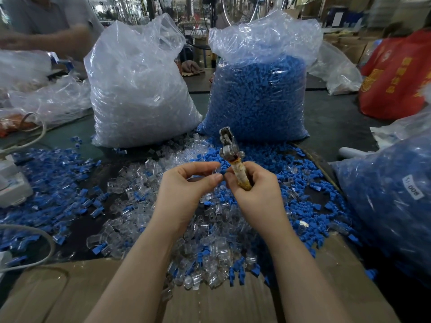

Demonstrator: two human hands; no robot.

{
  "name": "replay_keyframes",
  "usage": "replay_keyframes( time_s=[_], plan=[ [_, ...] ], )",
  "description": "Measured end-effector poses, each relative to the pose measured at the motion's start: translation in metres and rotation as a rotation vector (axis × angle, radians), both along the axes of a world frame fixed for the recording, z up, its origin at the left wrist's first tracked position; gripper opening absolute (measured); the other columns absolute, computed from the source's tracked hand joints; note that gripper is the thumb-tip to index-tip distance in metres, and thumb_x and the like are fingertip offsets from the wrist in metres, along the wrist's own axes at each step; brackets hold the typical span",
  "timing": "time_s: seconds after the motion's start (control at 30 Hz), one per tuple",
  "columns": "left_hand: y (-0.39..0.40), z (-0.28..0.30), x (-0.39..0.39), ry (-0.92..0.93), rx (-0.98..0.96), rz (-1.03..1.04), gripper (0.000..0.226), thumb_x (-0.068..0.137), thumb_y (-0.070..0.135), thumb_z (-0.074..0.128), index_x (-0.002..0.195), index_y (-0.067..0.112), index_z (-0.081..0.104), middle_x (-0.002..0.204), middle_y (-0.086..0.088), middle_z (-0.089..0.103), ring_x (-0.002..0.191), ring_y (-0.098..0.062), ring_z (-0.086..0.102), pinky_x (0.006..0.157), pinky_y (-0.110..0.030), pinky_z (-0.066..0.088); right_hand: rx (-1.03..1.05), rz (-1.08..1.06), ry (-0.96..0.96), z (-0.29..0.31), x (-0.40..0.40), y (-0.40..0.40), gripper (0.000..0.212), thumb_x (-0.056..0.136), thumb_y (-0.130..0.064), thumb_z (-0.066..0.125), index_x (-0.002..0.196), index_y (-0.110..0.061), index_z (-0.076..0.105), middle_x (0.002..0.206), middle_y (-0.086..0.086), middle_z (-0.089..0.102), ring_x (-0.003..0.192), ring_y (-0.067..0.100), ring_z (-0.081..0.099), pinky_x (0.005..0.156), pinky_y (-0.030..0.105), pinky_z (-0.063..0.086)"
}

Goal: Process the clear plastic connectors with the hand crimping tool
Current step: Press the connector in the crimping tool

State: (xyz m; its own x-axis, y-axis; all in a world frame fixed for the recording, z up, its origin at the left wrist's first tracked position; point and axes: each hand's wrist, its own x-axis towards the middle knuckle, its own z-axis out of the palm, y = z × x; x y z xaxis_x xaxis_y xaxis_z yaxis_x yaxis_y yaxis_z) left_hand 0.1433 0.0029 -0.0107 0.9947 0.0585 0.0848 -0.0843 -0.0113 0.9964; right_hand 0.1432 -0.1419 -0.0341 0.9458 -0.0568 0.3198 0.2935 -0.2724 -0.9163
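Observation:
My right hand (pixel 255 192) grips the taped handle of the hand crimping tool (pixel 229 149), whose metal head points up and away from me. My left hand (pixel 186 185) pinches a small clear plastic connector (pixel 216 169) between thumb and fingers, right beside the tool's handle. Both hands hover above a loose heap of clear connectors (pixel 205 231) mixed with blue caps (pixel 300 197) on the table.
A big bag of clear connectors (pixel 140 89) and a big bag of blue caps (pixel 261 99) stand behind the heap. Another blue-filled bag (pixel 391 201) sits at the right. Cardboard (pixel 210 304) lies under my forearms. Cables (pixel 35 134) run at the left. Other people sit at both far corners.

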Motion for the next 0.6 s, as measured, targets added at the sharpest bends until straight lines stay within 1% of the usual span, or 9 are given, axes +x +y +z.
replay_keyframes(
  time_s=[0.1,0.23,0.27,0.33,0.37,0.43,0.5,0.6],
  plan=[
    [-0.001,0.000,0.000,-0.011,0.014,0.006,0.022,0.076,0.005,0.080,0.091,0.021,0.077,0.089,0.000,0.077,0.086,-0.015,0.073,0.077,-0.021,0.058,-0.001,0.001,0.000,-0.001,0.001,-0.001,0.014,0.092,-0.019,0.067,0.079,-0.020,0.062,0.056,-0.014,0.054,0.050,0.003,0.043,0.048,0.018,0.037],
    [0.000,-0.001,0.000,-0.022,0.008,-0.012,0.022,0.078,0.004,0.078,0.092,0.021,0.077,0.089,0.003,0.077,0.084,-0.012,0.072,0.074,-0.019,0.056,-0.007,0.022,-0.010,0.001,-0.001,-0.002,0.009,0.093,-0.021,0.066,0.084,-0.018,0.064,0.060,-0.011,0.057,0.053,0.005,0.047,0.049,0.020,0.041],
    [0.000,-0.001,0.001,-0.022,-0.002,-0.013,0.022,0.079,0.004,0.078,0.093,0.020,0.076,0.089,0.002,0.077,0.083,-0.013,0.072,0.075,-0.020,0.056,-0.010,0.029,-0.012,0.001,-0.001,-0.002,0.009,0.093,-0.021,0.066,0.085,-0.018,0.065,0.063,-0.007,0.059,0.054,0.009,0.049,0.050,0.023,0.042],
    [0.001,-0.002,0.002,-0.016,-0.053,-0.003,0.022,0.079,0.003,0.077,0.093,0.020,0.075,0.088,0.000,0.076,0.085,-0.018,0.071,0.080,-0.027,0.058,-0.026,0.033,-0.008,0.002,-0.002,-0.004,0.009,0.093,-0.022,0.066,0.087,-0.016,0.064,0.070,0.004,0.062,0.062,0.022,0.054,0.056,0.034,0.046],
    [0.001,-0.003,0.002,-0.013,-0.084,0.007,0.022,0.080,0.003,0.076,0.093,0.020,0.075,0.089,-0.003,0.075,0.088,-0.022,0.071,0.084,-0.031,0.058,-0.039,0.029,-0.004,0.001,-0.001,-0.005,0.010,0.093,-0.022,0.066,0.088,-0.014,0.064,0.072,0.007,0.062,0.065,0.026,0.055,0.058,0.038,0.046],
    [0.002,-0.004,0.003,-0.020,-0.130,0.026,0.023,0.081,0.003,0.076,0.096,0.019,0.073,0.092,-0.007,0.073,0.095,-0.027,0.071,0.088,-0.035,0.058,-0.062,0.017,0.020,0.000,0.000,-0.009,0.009,0.091,-0.023,0.067,0.088,-0.015,0.064,0.074,0.007,0.063,0.068,0.028,0.057,0.061,0.044,0.049],
    [0.003,-0.005,0.005,-0.047,-0.157,0.038,0.024,0.081,0.002,0.075,0.099,0.018,0.072,0.092,-0.005,0.073,0.094,-0.024,0.072,0.087,-0.033,0.058,-0.100,0.015,0.048,-0.002,0.001,-0.013,0.007,0.089,-0.024,0.067,0.088,-0.019,0.063,0.076,0.002,0.064,0.071,0.027,0.060,0.066,0.047,0.051],
    [0.007,-0.004,0.007,-0.104,-0.146,0.042,0.026,0.082,0.002,0.073,0.102,0.018,0.070,0.086,0.005,0.073,0.083,-0.011,0.071,0.077,-0.023,0.057,-0.176,0.032,0.088,-0.005,0.002,-0.016,0.005,0.087,-0.025,0.067,0.088,-0.023,0.062,0.075,-0.004,0.063,0.070,0.025,0.059,0.068,0.050,0.053]
  ],
)
